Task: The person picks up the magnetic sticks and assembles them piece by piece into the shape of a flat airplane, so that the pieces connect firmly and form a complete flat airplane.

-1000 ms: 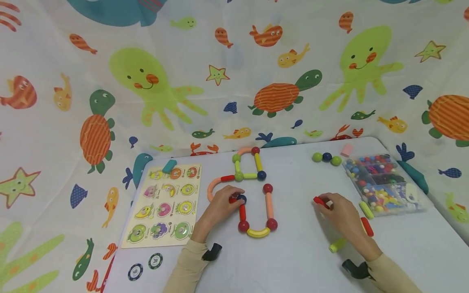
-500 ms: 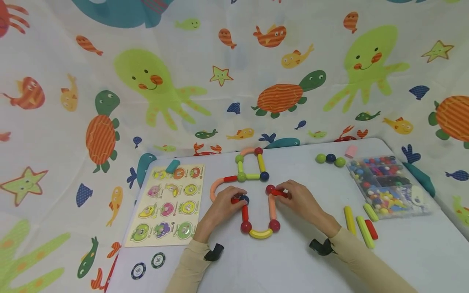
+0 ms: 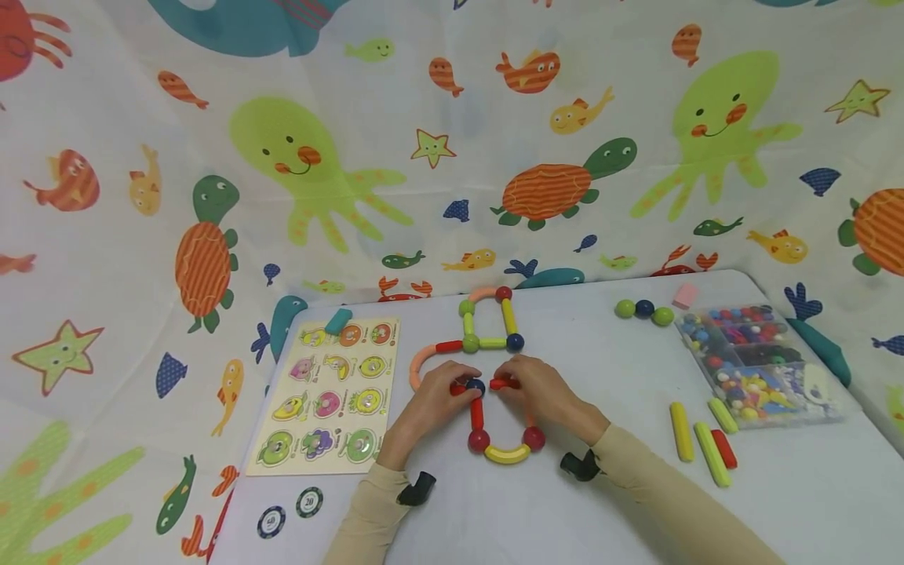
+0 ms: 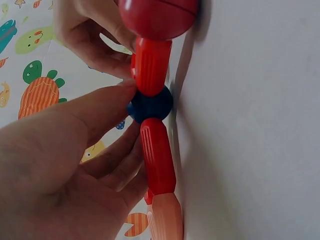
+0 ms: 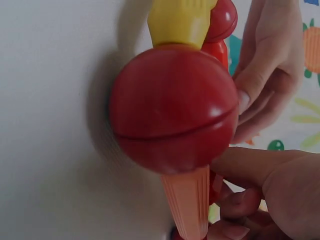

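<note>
My left hand [image 3: 432, 400] pinches the dark blue ball [image 4: 152, 107] of a toy stick-and-ball figure, thumb tip against it. Two red sticks meet at that ball: one red stick [image 4: 159, 155] leads to a salmon curved stick [image 4: 167, 216], another [image 3: 476, 413] to a red ball [image 3: 479, 441]. A short loose red stick [image 3: 501, 384] is pinched by my right hand [image 3: 547, 392], its end pointing at the blue ball with a small gap between. Below the right hand, a red ball [image 5: 172, 110] joins a yellow curved stick [image 3: 507, 454] and a salmon stick [image 5: 187, 200], partly hidden in the head view.
Behind stands the figure's upper loop, with a green ball [image 3: 470, 343] and blue ball [image 3: 515, 342]. A fruit puzzle board [image 3: 321, 428] lies left, with two chips [image 3: 309, 502] before it. Several loose sticks [image 3: 712, 453] and a bead box [image 3: 826, 408] lie right.
My right hand has come in from the right with the red stick, past the upper right red ball, to near the blue ball. The left hand keeps its hold there.
</note>
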Action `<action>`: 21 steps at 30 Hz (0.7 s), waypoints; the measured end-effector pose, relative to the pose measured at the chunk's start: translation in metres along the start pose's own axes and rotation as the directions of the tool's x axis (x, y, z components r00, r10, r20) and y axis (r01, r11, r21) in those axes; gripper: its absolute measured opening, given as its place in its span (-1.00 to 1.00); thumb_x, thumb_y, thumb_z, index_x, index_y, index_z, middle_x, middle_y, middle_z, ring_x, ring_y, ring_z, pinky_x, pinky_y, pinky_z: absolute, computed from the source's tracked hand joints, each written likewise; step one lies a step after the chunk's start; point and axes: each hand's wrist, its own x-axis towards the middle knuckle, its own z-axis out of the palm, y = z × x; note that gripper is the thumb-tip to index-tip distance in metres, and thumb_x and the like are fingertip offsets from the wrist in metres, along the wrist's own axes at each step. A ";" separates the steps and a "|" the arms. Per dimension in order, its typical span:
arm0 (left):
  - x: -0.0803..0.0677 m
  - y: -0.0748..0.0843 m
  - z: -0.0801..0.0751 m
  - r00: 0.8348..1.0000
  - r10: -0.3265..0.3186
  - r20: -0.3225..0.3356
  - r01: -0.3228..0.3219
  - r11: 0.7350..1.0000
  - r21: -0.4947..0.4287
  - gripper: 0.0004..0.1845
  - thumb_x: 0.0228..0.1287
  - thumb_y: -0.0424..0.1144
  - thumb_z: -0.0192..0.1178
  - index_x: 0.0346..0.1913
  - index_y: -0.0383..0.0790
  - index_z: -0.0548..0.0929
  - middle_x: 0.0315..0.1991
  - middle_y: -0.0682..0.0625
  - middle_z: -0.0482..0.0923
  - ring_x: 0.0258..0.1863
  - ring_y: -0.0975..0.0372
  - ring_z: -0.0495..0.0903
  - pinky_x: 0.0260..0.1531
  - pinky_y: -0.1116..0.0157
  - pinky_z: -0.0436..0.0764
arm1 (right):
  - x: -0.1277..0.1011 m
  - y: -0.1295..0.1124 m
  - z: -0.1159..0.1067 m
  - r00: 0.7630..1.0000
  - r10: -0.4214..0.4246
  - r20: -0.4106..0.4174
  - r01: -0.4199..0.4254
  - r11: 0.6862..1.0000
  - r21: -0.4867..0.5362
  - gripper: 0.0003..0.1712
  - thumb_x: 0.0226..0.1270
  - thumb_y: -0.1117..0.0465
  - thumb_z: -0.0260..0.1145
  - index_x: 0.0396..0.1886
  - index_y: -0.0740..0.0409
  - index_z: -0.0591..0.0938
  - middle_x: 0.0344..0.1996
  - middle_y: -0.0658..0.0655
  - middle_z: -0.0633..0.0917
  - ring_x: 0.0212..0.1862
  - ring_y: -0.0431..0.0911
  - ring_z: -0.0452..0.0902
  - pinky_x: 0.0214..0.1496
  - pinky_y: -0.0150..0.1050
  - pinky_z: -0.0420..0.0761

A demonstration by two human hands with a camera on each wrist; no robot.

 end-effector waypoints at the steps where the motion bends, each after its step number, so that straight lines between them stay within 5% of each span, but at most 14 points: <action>1: 0.000 0.000 0.000 1.000 -0.001 0.000 0.001 1.000 -0.003 -0.60 0.34 -0.16 0.36 0.21 -0.06 0.65 0.09 0.06 0.65 0.05 0.21 0.60 0.16 0.18 0.62 | 0.001 -0.001 0.001 1.000 0.005 0.009 -0.005 1.000 -0.004 -0.71 0.23 0.24 0.52 -0.04 0.06 0.75 -0.28 -0.06 0.68 -0.22 -0.19 0.53 -0.06 -0.22 0.63; 15: 0.004 0.002 0.003 0.999 0.038 -0.002 -0.038 0.999 0.002 -0.61 0.32 -0.16 0.38 0.18 -0.10 0.67 0.06 0.05 0.65 0.06 0.24 0.58 0.17 0.18 0.58 | 0.001 -0.004 0.004 0.999 -0.051 -0.008 0.051 0.998 -0.046 -0.70 0.25 0.23 0.51 -0.02 0.11 0.75 -0.25 -0.01 0.70 -0.23 -0.18 0.55 -0.10 -0.21 0.64; 21: 0.009 0.004 0.011 1.000 0.020 0.023 -0.021 1.000 0.018 -0.62 0.34 -0.07 0.36 0.16 -0.08 0.68 0.04 0.03 0.63 0.04 0.24 0.57 0.14 0.22 0.60 | -0.001 0.001 -0.003 0.998 0.009 -0.059 -0.007 1.000 0.027 -0.70 0.32 0.18 0.46 0.03 0.10 0.73 -0.21 -0.01 0.67 -0.20 -0.16 0.54 -0.08 -0.24 0.63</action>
